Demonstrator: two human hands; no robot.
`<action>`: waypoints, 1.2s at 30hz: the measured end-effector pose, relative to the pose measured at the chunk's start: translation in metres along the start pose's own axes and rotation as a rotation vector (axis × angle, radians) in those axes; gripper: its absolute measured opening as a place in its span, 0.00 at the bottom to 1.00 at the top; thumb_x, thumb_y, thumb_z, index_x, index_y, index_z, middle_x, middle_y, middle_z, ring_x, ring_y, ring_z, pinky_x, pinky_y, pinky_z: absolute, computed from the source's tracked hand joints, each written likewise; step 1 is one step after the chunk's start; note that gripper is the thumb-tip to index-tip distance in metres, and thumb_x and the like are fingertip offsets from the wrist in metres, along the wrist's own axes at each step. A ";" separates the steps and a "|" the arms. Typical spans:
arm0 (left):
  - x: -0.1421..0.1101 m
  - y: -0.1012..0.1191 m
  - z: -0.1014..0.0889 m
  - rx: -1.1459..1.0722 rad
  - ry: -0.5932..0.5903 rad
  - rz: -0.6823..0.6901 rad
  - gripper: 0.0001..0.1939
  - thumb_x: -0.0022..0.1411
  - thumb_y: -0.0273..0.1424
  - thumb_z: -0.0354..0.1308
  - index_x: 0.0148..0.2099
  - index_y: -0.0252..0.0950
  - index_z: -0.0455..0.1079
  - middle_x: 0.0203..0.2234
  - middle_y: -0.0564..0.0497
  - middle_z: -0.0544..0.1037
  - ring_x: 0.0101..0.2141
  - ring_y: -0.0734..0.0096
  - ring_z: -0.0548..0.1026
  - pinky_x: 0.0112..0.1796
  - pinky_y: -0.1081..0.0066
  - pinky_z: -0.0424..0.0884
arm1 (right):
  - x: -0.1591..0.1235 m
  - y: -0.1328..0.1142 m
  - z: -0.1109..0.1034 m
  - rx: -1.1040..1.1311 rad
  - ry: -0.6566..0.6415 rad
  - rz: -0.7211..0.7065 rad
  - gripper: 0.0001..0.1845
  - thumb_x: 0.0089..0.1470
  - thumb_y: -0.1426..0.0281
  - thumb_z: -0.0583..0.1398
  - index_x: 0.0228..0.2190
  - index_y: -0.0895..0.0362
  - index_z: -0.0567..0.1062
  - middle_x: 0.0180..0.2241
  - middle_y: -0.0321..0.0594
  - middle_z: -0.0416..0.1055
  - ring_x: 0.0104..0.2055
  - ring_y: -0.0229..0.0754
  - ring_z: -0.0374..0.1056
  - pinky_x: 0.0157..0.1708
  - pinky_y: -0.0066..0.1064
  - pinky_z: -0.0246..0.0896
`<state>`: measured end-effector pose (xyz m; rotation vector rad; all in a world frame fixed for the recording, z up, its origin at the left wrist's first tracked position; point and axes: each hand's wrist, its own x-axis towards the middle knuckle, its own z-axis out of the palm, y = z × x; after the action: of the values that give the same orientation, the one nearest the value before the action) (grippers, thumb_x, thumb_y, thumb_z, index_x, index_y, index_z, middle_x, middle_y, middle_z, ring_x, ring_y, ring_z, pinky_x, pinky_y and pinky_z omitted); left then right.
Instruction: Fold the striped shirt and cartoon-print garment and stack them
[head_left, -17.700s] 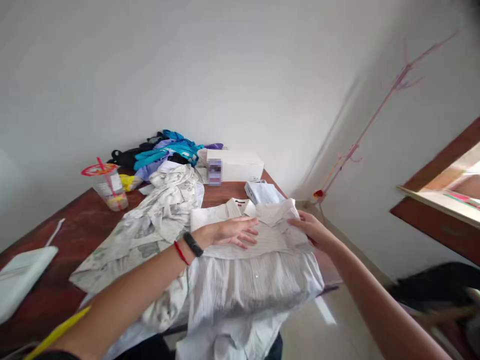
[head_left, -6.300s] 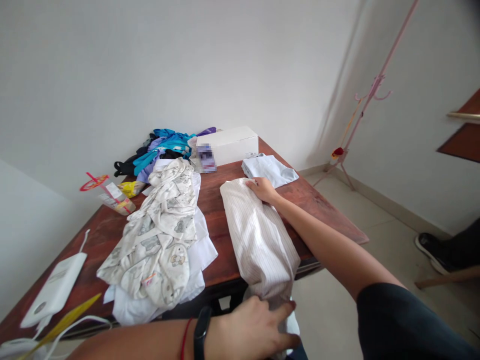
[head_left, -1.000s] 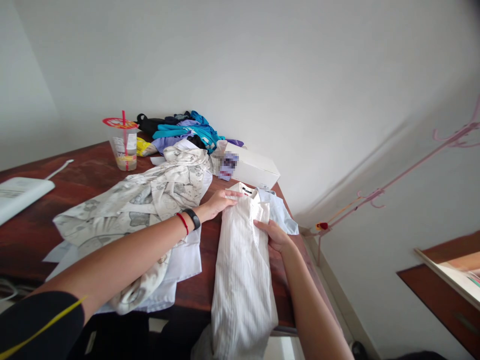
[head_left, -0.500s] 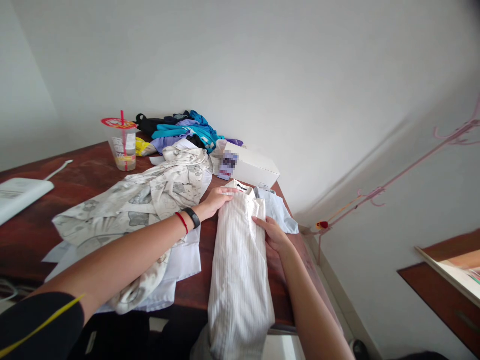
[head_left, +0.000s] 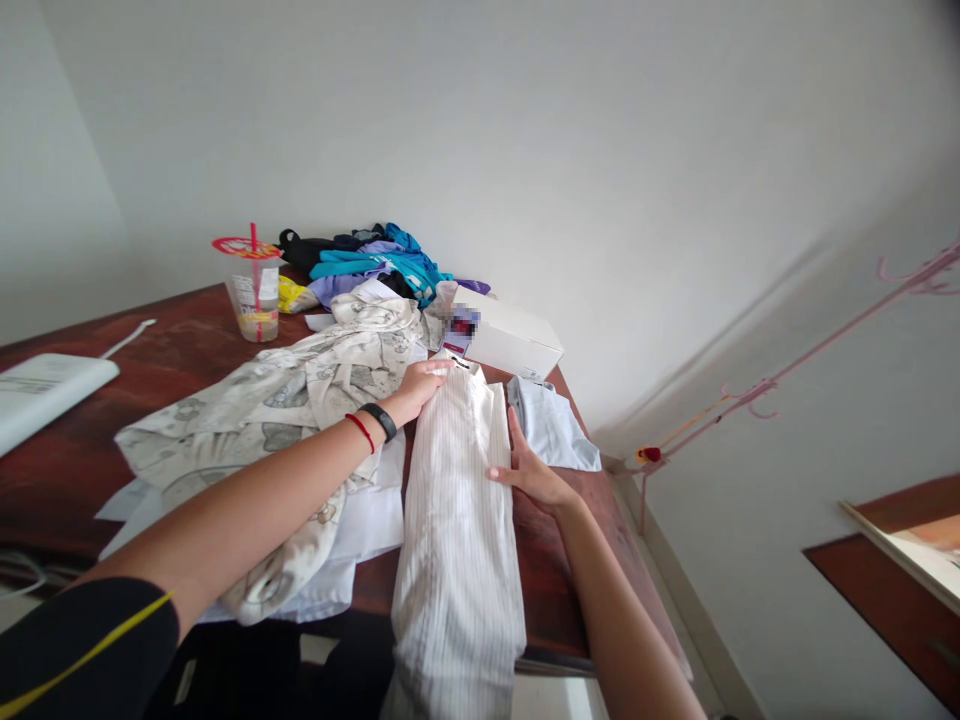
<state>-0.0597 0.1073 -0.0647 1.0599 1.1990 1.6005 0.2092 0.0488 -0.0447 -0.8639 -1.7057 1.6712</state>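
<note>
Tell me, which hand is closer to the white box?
Left. The left hand rests on the striped shirt at its collar end, just in front of the white box. The right hand presses the shirt's side edge, farther back from the box.

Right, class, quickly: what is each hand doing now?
Left hand: open, resting on the collar end of the striped shirt.
Right hand: open, flat against the shirt's right edge.

Single head-worn view, looking forward and down from the near edge of the surface [head_left: 180,350], close over both forearms, tilted, facing a wall corner
</note>
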 end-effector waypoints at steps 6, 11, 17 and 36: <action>-0.004 0.001 0.001 0.160 0.050 0.076 0.26 0.50 0.22 0.60 0.54 0.36 0.76 0.51 0.45 0.80 0.50 0.56 0.76 0.54 0.63 0.69 | 0.005 0.007 0.000 -0.004 -0.047 0.030 0.61 0.46 0.68 0.74 0.71 0.40 0.48 0.69 0.39 0.60 0.65 0.49 0.64 0.61 0.44 0.66; -0.012 0.002 0.011 0.288 0.097 0.180 0.30 0.52 0.21 0.60 0.59 0.37 0.67 0.57 0.42 0.72 0.59 0.53 0.69 0.62 0.58 0.60 | 0.012 0.013 -0.001 0.009 -0.003 0.023 0.62 0.48 0.69 0.72 0.72 0.41 0.44 0.65 0.40 0.67 0.50 0.46 0.76 0.52 0.41 0.74; -0.010 0.004 0.010 0.404 0.082 0.269 0.30 0.55 0.22 0.59 0.61 0.39 0.63 0.56 0.42 0.69 0.57 0.55 0.68 0.61 0.57 0.62 | 0.014 0.016 -0.003 -0.059 0.140 0.024 0.63 0.46 0.70 0.72 0.73 0.46 0.44 0.49 0.42 0.79 0.41 0.47 0.77 0.45 0.41 0.76; -0.092 0.020 0.054 0.557 -0.968 0.531 0.18 0.60 0.36 0.66 0.53 0.48 0.80 0.49 0.50 0.83 0.52 0.54 0.78 0.56 0.63 0.69 | 0.032 0.035 -0.022 -0.400 0.615 -0.034 0.49 0.45 0.64 0.68 0.66 0.59 0.60 0.27 0.30 0.70 0.29 0.43 0.69 0.37 0.37 0.71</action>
<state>0.0146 0.0301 -0.0480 2.3058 0.6908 0.8251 0.2080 0.0873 -0.0803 -1.3548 -1.6013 0.9001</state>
